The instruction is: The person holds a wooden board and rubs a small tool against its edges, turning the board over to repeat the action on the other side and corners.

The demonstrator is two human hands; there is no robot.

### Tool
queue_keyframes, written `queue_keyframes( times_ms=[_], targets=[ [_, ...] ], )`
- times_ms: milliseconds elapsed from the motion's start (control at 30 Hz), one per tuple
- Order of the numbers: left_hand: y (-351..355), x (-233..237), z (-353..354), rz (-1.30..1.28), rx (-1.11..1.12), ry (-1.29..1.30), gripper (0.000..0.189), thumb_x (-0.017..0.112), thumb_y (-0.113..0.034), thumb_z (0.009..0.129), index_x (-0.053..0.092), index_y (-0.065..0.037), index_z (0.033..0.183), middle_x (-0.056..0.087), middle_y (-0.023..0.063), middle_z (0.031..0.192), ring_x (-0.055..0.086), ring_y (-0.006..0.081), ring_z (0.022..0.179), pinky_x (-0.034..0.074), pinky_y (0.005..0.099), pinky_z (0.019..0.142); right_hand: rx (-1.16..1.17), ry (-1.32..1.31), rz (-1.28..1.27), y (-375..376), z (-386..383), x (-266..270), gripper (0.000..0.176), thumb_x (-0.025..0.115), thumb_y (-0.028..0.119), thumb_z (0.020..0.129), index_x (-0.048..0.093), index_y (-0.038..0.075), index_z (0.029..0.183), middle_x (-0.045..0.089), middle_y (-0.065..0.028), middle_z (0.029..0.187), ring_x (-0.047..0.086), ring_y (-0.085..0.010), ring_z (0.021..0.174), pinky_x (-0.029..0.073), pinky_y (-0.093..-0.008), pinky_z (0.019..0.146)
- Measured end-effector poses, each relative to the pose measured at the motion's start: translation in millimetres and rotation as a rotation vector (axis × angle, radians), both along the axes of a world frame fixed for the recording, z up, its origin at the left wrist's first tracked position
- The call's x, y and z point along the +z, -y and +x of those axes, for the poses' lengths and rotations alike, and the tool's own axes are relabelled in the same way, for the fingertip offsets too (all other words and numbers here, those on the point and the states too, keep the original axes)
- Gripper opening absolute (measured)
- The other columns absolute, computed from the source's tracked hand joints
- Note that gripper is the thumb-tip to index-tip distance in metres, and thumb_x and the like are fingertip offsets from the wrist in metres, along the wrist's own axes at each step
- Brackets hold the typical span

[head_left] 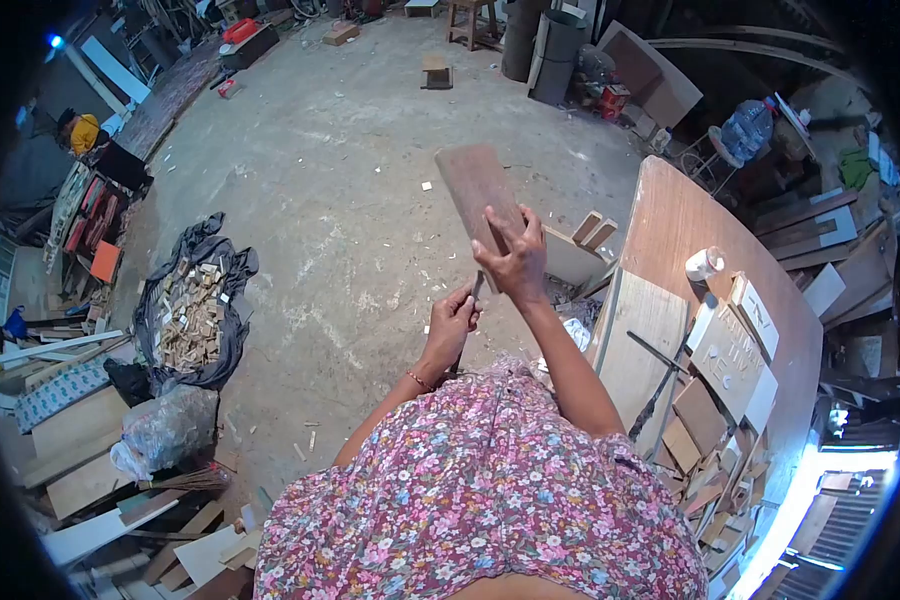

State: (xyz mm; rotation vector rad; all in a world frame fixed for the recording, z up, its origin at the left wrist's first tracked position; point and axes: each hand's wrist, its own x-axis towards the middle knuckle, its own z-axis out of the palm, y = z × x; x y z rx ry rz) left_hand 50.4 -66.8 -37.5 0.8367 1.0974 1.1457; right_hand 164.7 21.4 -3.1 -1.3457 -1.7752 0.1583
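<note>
A flat brown wooden board is held up at a tilt in front of my body. My right hand grips it near its lower end, with the fingers spread over its face. Lower and to the left, my left hand is closed around a thin dark strip. The strip's upper end reaches the bottom of the board, and its other end shows below the hand; I cannot tell what kind of tool or piece it is.
On the right, a wooden table bears a white cup, a lettered board and wood offcuts. A dark sheet full of wood scraps lies left. A plastic bag sits nearby. A person is at far left.
</note>
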Motion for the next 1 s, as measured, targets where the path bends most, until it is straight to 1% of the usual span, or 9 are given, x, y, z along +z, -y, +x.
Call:
queue_keyframes(
  times_ms=[100, 300, 367, 500, 567, 667, 767, 867, 1000],
  targets=[
    [-0.2, 3.8, 2.8, 0.025, 0.069, -0.123, 0.028, 0.048, -0.006, 0.086, 0.052, 0.000, 0.113, 0.052, -0.0010, 0.072, 0.046, 0.0043, 0.058, 0.038, 0.0174, 0.049, -0.027, -0.148, -0.061, -10.1, 4.2, 1.0, 0.050, 0.069, 0.035, 0.060, 0.060, 0.021, 0.107, 0.043, -0.0240, 0.112, 0.047, -0.0371, 0.100, 0.040, -0.0415, 0.085],
    [-7.7, -3.8, -7.9, 0.091, 0.162, -0.195, 0.023, 0.050, -0.006, 0.084, 0.058, 0.002, 0.104, 0.050, -0.0018, 0.066, 0.044, 0.0040, 0.056, 0.038, 0.0195, 0.049, 0.136, -0.160, -0.111, 23.3, 6.5, 1.0, 0.052, 0.072, 0.032, 0.057, 0.061, 0.022, 0.107, 0.043, -0.0239, 0.114, 0.046, -0.0368, 0.103, 0.039, -0.0403, 0.088],
    [-8.1, -11.8, -5.1, 0.171, 0.139, -0.385, 0.024, 0.051, -0.004, 0.081, 0.059, 0.000, 0.104, 0.043, 0.0012, 0.061, 0.042, 0.0077, 0.055, 0.036, 0.0237, 0.049, 0.155, -0.039, -0.059, 28.1, -0.7, -2.4, 0.051, 0.071, 0.033, 0.057, 0.061, 0.024, 0.107, 0.042, -0.0232, 0.115, 0.045, -0.0371, 0.103, 0.038, -0.0409, 0.089],
    [-1.9, -6.7, -3.0, 0.200, 0.140, -0.385, 0.025, 0.054, -0.003, 0.079, 0.059, -0.002, 0.104, 0.041, 0.0028, 0.062, 0.042, 0.0097, 0.056, 0.035, 0.0253, 0.050, -0.018, 0.075, -0.067, -2.6, -0.9, -6.9, 0.048, 0.070, 0.036, 0.058, 0.062, 0.024, 0.105, 0.043, -0.0234, 0.113, 0.047, -0.0370, 0.100, 0.039, -0.0414, 0.086],
    [4.1, 5.7, 4.9, 0.335, 0.161, -0.438, 0.029, 0.056, -0.002, 0.077, 0.058, -0.001, 0.106, 0.043, 0.0026, 0.064, 0.042, 0.0101, 0.057, 0.035, 0.0244, 0.052, -0.005, -0.013, -0.135, -8.9, 6.5, -10.7, 0.048, 0.069, 0.037, 0.060, 0.062, 0.020, 0.104, 0.045, -0.0230, 0.111, 0.048, -0.0352, 0.098, 0.040, -0.0402, 0.085],
    [-2.8, 14.6, -1.8, 0.227, 0.216, -0.330, 0.030, 0.056, -0.001, 0.077, 0.057, 0.000, 0.107, 0.045, 0.0007, 0.068, 0.044, 0.0074, 0.057, 0.038, 0.0217, 0.050, 0.041, -0.197, -0.176, -7.0, 16.5, 2.7, 0.047, 0.068, 0.032, 0.065, 0.060, 0.014, 0.108, 0.050, -0.0193, 0.107, 0.050, -0.0301, 0.101, 0.041, -0.0357, 0.086],
    [0.1, 10.2, -3.6, 0.116, 0.265, -0.187, 0.027, 0.056, 0.000, 0.079, 0.058, 0.001, 0.106, 0.046, -0.0001, 0.073, 0.047, 0.0054, 0.057, 0.040, 0.0193, 0.047, 0.120, -0.305, -0.180, 11.8, 17.2, 10.9, 0.048, 0.069, 0.032, 0.062, 0.061, 0.015, 0.106, 0.047, -0.0203, 0.110, 0.049, -0.0328, 0.099, 0.042, -0.0384, 0.084],
    [-5.7, 12.2, -2.1, 0.110, 0.277, -0.110, 0.022, 0.055, 0.000, 0.079, 0.059, 0.004, 0.100, 0.048, -0.0007, 0.070, 0.044, 0.0049, 0.054, 0.038, 0.0188, 0.048, 0.199, -0.294, -0.070, 26.8, 5.3, -1.9, 0.048, 0.069, 0.033, 0.062, 0.061, 0.016, 0.106, 0.045, -0.0204, 0.110, 0.049, -0.0341, 0.098, 0.042, -0.0390, 0.084],
    [0.2, 0.3, -6.0, 0.165, 0.168, -0.177, 0.026, 0.057, 0.000, 0.077, 0.059, 0.001, 0.104, 0.046, -0.0009, 0.073, 0.047, 0.0045, 0.056, 0.038, 0.0180, 0.046, 0.082, -0.187, -0.079, 16.3, -1.9, -5.0, 0.048, 0.069, 0.035, 0.062, 0.061, 0.018, 0.106, 0.045, -0.0208, 0.110, 0.051, -0.0343, 0.096, 0.042, -0.0386, 0.085]
  ],
)
